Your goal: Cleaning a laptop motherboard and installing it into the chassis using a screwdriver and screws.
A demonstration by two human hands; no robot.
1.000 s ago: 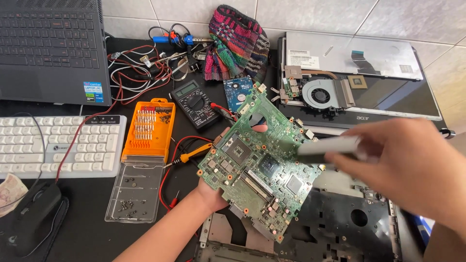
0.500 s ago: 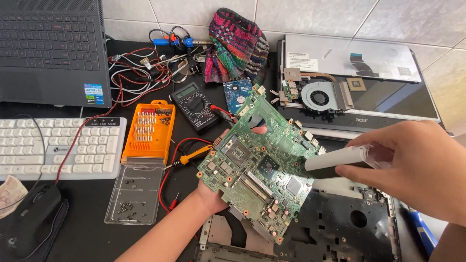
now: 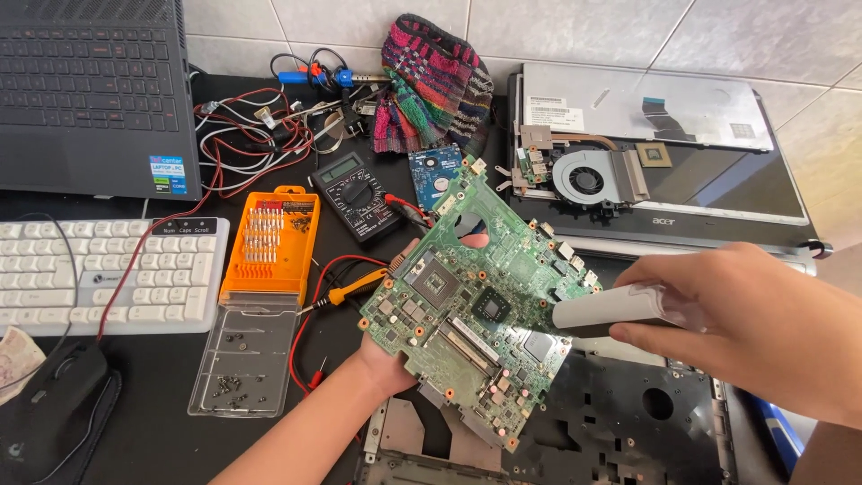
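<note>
So my left hand (image 3: 382, 359) is under the green motherboard (image 3: 476, 305), fingers clamped on it: palm at the lower left edge, and one fingertip poking up through the round cutout near the top of the board. Board is held tilted, up off the desk, component side facing me.

Right hand (image 3: 745, 332) is closed around a pale grey tube-shaped tool (image 3: 611, 307), fingers wrapped on the back end of it. The blunt front end sits right at the board's right edge, just above a bare shiny chip; can't tell if it's actually touching.

The board itself is irregular in shape, packed with small parts: a square socket on the left half, a dark chip near the middle, long slots running diagonally lower down, connectors along the upper right edge.

Right below it is the black laptop base shell (image 3: 628, 422), gutted, full of cutouts. Behind that, another opened laptop (image 3: 664, 180) with its fan and heat pipe lying on top. On the black desk (image 3: 153, 431) to the left: a yellow-handled screwdriver (image 3: 355, 289), a multimeter (image 3: 355, 193) with red leads, an orange bit set (image 3: 269, 244) with its clear lid full of screws, a white keyboard (image 3: 99, 274), a black mouse (image 3: 58, 395). Further back there's a dark laptop (image 3: 90, 90), a tangle of wires, a small hard drive (image 3: 434, 172) and a striped knit pouch (image 3: 435, 85). Tiled wall behind it all.
</note>
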